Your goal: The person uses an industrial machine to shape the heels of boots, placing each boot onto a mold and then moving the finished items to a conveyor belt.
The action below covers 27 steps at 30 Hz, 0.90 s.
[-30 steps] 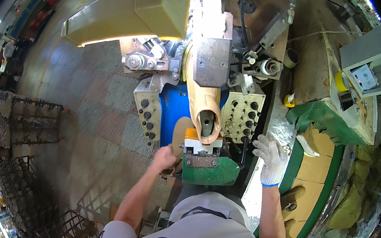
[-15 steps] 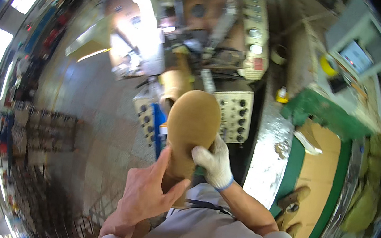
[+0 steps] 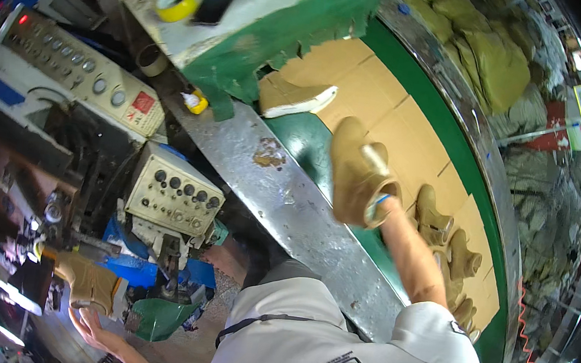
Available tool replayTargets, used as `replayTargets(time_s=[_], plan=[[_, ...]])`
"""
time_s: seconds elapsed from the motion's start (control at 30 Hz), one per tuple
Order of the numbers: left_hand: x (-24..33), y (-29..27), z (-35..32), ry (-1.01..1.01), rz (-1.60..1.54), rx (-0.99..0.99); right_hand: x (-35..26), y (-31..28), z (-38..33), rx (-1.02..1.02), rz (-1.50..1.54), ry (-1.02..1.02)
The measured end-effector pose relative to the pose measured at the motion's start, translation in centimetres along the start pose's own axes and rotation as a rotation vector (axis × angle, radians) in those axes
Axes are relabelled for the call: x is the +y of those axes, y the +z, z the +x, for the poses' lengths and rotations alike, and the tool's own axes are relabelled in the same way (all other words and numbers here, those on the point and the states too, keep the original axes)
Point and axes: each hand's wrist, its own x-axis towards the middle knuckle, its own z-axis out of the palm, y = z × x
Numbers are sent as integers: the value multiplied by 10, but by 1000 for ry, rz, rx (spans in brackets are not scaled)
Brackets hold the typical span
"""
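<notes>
A tan ankle boot [image 3: 350, 171] is held up over the green-edged bench, its open top toward me. My right hand [image 3: 380, 202] reaches into that opening; only a blue glove cuff shows, and the boot hides the fingers. At the lower left a second tan boot [image 3: 91, 282] is at the machine. My bare left hand [image 3: 92, 330] is just below this boot's open end, fingers stretched out. Whether they touch it I cannot tell.
Tan boots [image 3: 434, 215] stand on cardboard [image 3: 412, 135] along the bench; one with a white sole [image 3: 293, 99] lies farther back. A metal ledge [image 3: 289, 189] runs between the bench and a control box [image 3: 174, 193]. Yellow tape [image 3: 176, 4] and a dark phone [image 3: 217, 3] sit on the shelf.
The view has swung right. Both hands were together at one boot before my body; now they are far apart, the right with a boot over the bench, the left at the machine.
</notes>
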Motion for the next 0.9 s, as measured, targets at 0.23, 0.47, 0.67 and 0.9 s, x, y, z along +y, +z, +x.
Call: replayTargets(time_s=[0.23,0.47,0.67,0.9], plan=[[2,8,9,357,1210,216,-225,-124,-43,534,-421,-254],[-44,10,66,117,971,-83,-258,-331,9,1219,-841,-695],[-53,-10,88,250,848,-41,-181,-226,-9,1486,-1508,-1125],[110,110,5,11,674,-469,-15,-112,-43,939,-1772,-572]])
